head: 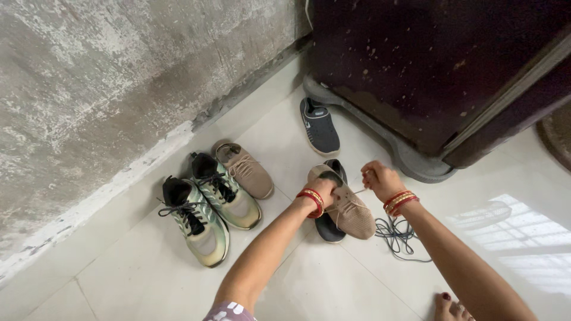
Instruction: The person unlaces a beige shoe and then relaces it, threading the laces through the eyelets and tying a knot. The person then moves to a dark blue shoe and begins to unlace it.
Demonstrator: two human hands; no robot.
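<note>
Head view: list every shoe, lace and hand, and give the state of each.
Left hand: grips the tan shoe's heel.
Right hand: pinches the tan lace, pulled taut.
Tan shoe in hand: held, partly laced.
Second tan shoe: on the floor, laced.
Two green sneakers: side by side, laced.
Dark slip-on: flat by the cabinet.
Dark shoe: under the held shoe.
Grey lace: loose, tangled on the floor.

Both forearms are bare from elbow to wrist. The left hand (324,189) carries a stack of red bangles with thin gold edging at the wrist. The right hand (380,180) wears a similar stack, red bangles mixed with gold ones. At the lower edge, a scrap of mauve cloth with white marks shows. A bare foot (449,309) has dark red polish on its toenail.
</note>
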